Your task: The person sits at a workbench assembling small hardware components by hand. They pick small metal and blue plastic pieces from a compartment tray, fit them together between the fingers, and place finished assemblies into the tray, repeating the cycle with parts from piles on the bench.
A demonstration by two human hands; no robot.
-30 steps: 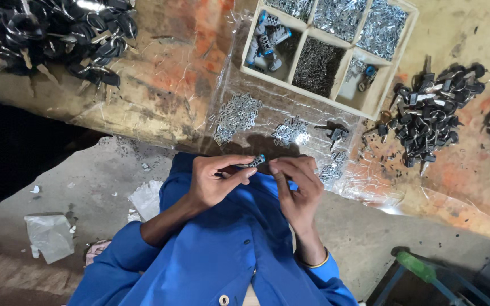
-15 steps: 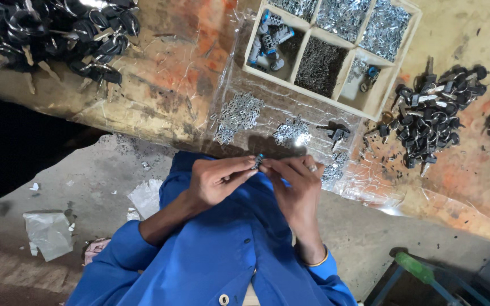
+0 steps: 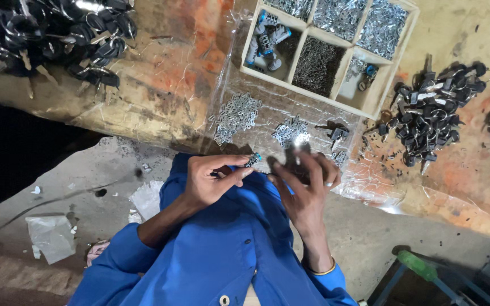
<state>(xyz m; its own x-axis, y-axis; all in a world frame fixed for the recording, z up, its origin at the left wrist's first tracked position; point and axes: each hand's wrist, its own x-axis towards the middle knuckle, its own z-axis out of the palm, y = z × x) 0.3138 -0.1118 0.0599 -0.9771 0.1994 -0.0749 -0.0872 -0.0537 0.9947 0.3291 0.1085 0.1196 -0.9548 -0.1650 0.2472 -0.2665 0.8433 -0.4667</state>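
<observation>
Two hands over a workbench, one pinching a small metal part.

At ten o'clock a heap of black keys (image 3: 52, 39) lies on the worn bench (image 3: 160, 96). Nearer the middle, the left hand (image 3: 211, 181) is closed, thumb and fingers pinching a small metal part (image 3: 252, 161) with a bluish tip (too small to tell exactly what it is), held just above the bench edge. Just at one o'clock from it sit loose piles of silver metal pieces (image 3: 236, 116) on a clear plastic sheet (image 3: 267, 107). The right hand (image 3: 307, 190) hovers just beside the part with its fingers spread open, holding nothing. At twelve to one o'clock stands a wooden tray (image 3: 381, 93) with compartments of small hardware, and at two o'clock another heap of black keys (image 3: 435, 113).
</observation>
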